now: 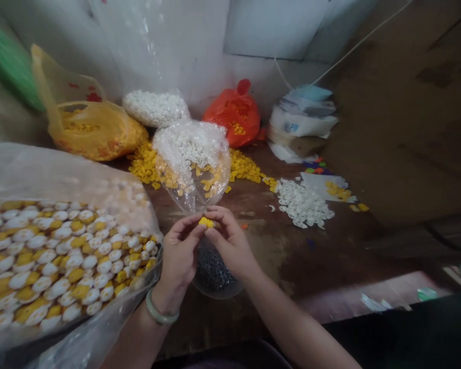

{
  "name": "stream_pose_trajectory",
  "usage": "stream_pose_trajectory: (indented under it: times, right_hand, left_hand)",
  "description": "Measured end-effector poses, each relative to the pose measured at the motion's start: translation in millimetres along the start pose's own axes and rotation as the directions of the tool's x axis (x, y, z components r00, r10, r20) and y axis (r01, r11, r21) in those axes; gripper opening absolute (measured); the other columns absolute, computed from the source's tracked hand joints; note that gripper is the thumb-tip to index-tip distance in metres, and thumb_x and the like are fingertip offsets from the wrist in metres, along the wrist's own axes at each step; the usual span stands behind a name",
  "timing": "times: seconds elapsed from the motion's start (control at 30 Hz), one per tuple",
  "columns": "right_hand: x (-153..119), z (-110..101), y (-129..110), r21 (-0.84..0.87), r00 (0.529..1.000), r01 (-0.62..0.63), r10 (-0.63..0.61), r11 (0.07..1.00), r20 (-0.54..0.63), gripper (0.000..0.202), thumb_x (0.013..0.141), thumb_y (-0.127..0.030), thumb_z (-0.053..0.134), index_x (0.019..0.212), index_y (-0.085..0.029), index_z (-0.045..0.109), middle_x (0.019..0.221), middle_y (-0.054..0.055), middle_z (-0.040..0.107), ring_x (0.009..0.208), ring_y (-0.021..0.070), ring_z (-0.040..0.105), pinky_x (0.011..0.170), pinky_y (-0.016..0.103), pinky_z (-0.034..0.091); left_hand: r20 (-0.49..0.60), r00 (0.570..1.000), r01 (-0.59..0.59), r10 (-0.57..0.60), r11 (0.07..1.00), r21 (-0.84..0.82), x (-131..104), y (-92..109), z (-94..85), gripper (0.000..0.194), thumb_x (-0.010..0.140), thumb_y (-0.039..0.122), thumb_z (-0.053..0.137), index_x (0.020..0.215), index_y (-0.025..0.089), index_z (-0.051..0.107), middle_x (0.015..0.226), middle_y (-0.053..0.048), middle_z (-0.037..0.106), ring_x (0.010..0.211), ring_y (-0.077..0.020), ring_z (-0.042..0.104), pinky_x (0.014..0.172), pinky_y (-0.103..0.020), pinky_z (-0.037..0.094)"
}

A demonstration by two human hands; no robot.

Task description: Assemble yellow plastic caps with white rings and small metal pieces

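Note:
A small yellow plastic piece (205,222) is pinched between the thumbs and fingers of both my hands. My left hand (181,246), with a pale bangle (161,312) on the wrist, grips it from the left. From the right, my right hand (230,241) closes on the same piece. Below them stands a clear bowl (225,293) of small dark shiny bits, partly hidden by my hands. Just beyond my fingertips lies a clear plastic bag (192,200) with white and yellow pieces in it.
A big clear bag (72,174) of white-and-yellow pieces fills the left. Behind are a yellow bag (100,138), a white-filled bag (155,108) and a red bag (232,113). Loose yellow pieces (244,167) and white pieces (303,202) lie on the brown table (269,246); a paper stack (303,118) stands behind.

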State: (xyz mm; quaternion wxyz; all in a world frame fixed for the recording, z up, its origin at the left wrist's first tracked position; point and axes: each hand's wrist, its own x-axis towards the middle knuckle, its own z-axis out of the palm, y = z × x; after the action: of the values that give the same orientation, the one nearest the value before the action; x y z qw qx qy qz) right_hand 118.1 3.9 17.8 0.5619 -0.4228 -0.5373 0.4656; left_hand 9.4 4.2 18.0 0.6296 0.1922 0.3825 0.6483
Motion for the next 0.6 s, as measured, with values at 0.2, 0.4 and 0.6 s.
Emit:
stream_pose_trajectory:
  times: [0.2, 0.4, 0.6]
  right_hand:
    - [-3.4, 17.0, 3.1, 0.422, 0.988, -0.149, 0.154, 0.894, 0.023, 0.033, 0.072, -0.030, 0.078, 0.098, -0.029, 0.058, 0.104, 0.001, 0.065, 0.099, 0.0198, 0.059, 0.092, 0.034, 0.048]
    - [-0.7, 17.9, 4.2, 0.412, 0.991, -0.130, 0.104, 0.902, 0.086, 0.028, 0.076, -0.030, 0.075, 0.097, -0.029, 0.056, 0.102, 0.000, 0.066, 0.096, 0.0186, 0.062, 0.087, 0.033, 0.050]
    - [28.0, -84.0, 5.8, -0.593, 0.996, 0.024, 0.030, 0.805, 0.081, 0.017, 0.086, -0.016, 0.059, 0.099, -0.024, 0.066, 0.107, 0.005, 0.066, 0.103, 0.0214, 0.059, 0.094, 0.037, 0.046]
  left_hand:
    - [0.060, 0.984, -0.177, 0.170, 0.974, 0.141, -8.1, -1.2, -6.2, 0.017, 0.066, 0.016, 0.081, 0.082, 0.021, 0.075, 0.090, -0.002, 0.076, 0.089, -0.0158, 0.068, 0.087, -0.025, 0.051]
    - [0.101, 0.964, -0.262, 0.245, 0.940, 0.219, -8.5, 0.6, -10.4, 0.015, 0.070, 0.014, 0.078, 0.083, 0.022, 0.076, 0.090, -0.002, 0.076, 0.093, -0.0163, 0.067, 0.092, -0.024, 0.050]
    - [0.034, 0.999, -0.040, 0.039, 0.998, 0.044, 3.4, 4.5, -5.3, 0.028, 0.064, 0.024, 0.084, 0.091, 0.019, 0.075, 0.088, -0.002, 0.076, 0.080, -0.0128, 0.070, 0.077, -0.021, 0.056]
